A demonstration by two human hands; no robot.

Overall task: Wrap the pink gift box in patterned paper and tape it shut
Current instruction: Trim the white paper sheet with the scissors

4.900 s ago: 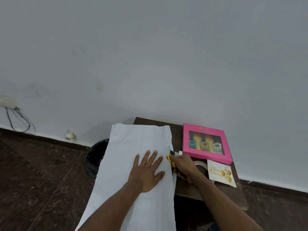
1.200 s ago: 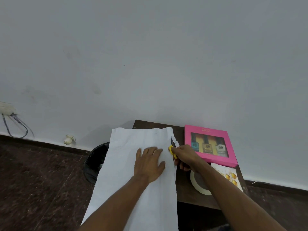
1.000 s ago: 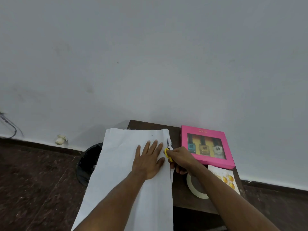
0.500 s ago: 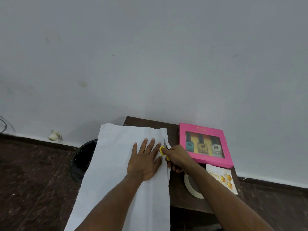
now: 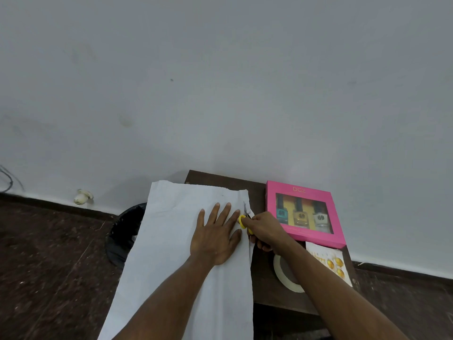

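Note:
A long sheet of wrapping paper (image 5: 176, 253) lies white side up over the left part of a small dark table (image 5: 267, 288) and hangs off its front and left. My left hand (image 5: 215, 234) presses flat on the paper with fingers spread. My right hand (image 5: 263, 229) grips yellow-handled scissors (image 5: 244, 218) at the paper's right edge, blades pointing toward the wall. The pink gift box (image 5: 304, 213), with three small bottles behind its window, lies flat at the table's back right, apart from both hands.
A roll of tape (image 5: 285, 273) lies on the table, partly under my right forearm. A birthday card (image 5: 329, 262) with gold balloons sits in front of the box. A black bin (image 5: 125, 231) stands on the dark floor left of the table. A white wall rises behind.
The scissors and my right hand have moved along the paper's right edge toward the wall. My left hand has slid forward with them, still flat on the paper.

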